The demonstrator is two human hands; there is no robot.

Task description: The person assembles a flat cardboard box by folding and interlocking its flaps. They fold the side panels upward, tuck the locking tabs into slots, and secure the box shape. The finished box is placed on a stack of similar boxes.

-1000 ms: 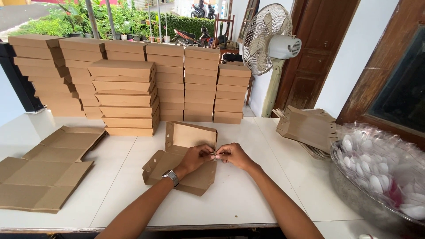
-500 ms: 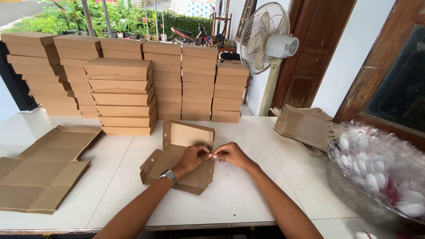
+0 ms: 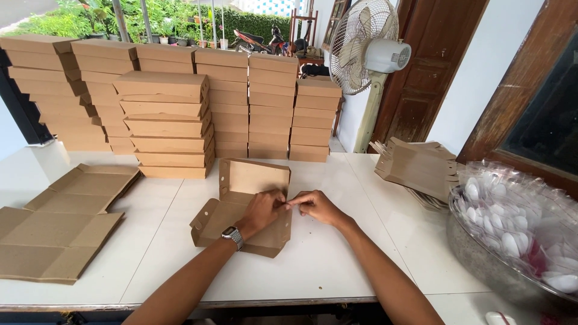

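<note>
A brown cardboard box [image 3: 244,201] lies half-folded on the white table [image 3: 325,253], its lid flap standing up at the back. My left hand [image 3: 263,210], with a watch on its wrist, grips the box's right side wall. My right hand [image 3: 317,206] pinches the same wall's corner tab from the right, fingertips meeting those of my left hand.
Stacks of folded brown boxes [image 3: 165,120] line the table's back. Flat unfolded blanks [image 3: 63,222] lie at the left, and another pile of blanks [image 3: 415,165] at the right. A metal bowl of wrapped plastic spoons [image 3: 518,229] sits at far right. A standing fan [image 3: 370,51] is behind.
Both hands stay on the box's right corner; the fingers have shifted a little along the tab. The box has barely moved.
</note>
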